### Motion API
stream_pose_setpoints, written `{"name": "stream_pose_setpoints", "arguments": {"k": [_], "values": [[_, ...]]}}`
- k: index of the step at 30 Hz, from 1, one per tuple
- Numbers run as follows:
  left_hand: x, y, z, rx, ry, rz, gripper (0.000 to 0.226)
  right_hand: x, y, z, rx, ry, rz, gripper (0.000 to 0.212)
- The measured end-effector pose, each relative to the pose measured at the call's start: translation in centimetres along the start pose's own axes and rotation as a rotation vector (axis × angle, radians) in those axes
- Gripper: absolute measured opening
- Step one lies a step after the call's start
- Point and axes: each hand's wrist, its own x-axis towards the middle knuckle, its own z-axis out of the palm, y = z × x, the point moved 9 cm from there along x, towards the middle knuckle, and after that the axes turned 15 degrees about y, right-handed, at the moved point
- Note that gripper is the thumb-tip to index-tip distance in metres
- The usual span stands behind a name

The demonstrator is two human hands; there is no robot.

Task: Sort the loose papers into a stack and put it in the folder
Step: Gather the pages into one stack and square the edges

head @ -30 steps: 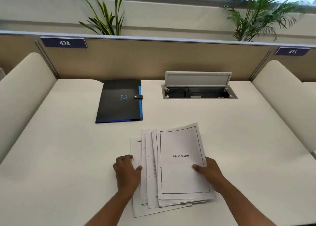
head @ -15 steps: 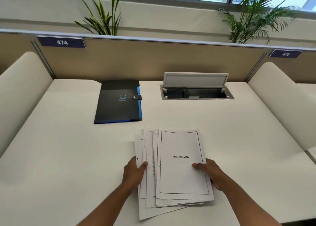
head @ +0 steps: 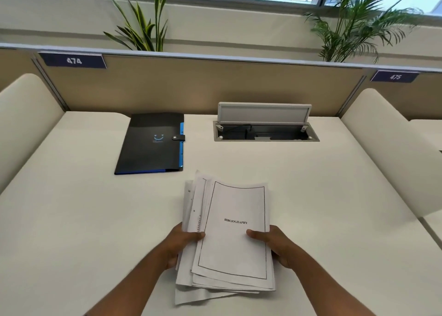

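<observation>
The papers point(head: 229, 239), spread flat a second ago, are now bunched and lifting off the counter point(head: 71, 220); left hand point(head: 178, 245) and right hand point(head: 275, 246) grip their side edges, fingers curled round; edges remain uneven, so squaring comes next; the folder point(head: 150, 143) lies closed beyond.

Most of each lower sheet in the paper bundle point(head: 229, 234) is covered by the top "BIBLIOGRAPHY" page, so their print cannot be read. Under that bundle, the fingers of the left hand point(head: 178, 245) and right hand point(head: 277, 246) are hidden; only the thumbs show. Beyond the bundle, the small lettering under the folder point(head: 150, 143) logo is too fine to read.
</observation>
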Motion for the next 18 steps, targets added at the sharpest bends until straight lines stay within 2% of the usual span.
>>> {"name": "stream_pose_setpoints", "arguments": {"k": [3,7,9,13,18], "values": [[-0.3,1.0,0.6,0.041,0.038,0.048,0.051,0.5,-0.5,-0.7,0.020,0.004,-0.053,0.051],[-1.7,2.7,2.8,0.011,-0.044,0.080,0.053,1.0,-1.9,-3.4,0.107,0.147,-0.199,0.051],[-2.6,3.4,4.0,-0.007,-0.110,0.072,0.056,0.8,-2.1,-3.5,0.236,0.069,-0.145,0.058],[-3.6,3.9,5.2,-0.054,-0.159,0.016,0.058,0.5,-1.7,-2.8,0.408,-0.154,0.083,0.048],[-4.6,4.4,6.8,-0.041,-0.167,-0.027,0.056,0.3,-2.9,-2.5,0.350,-0.250,0.048,0.052]]}}
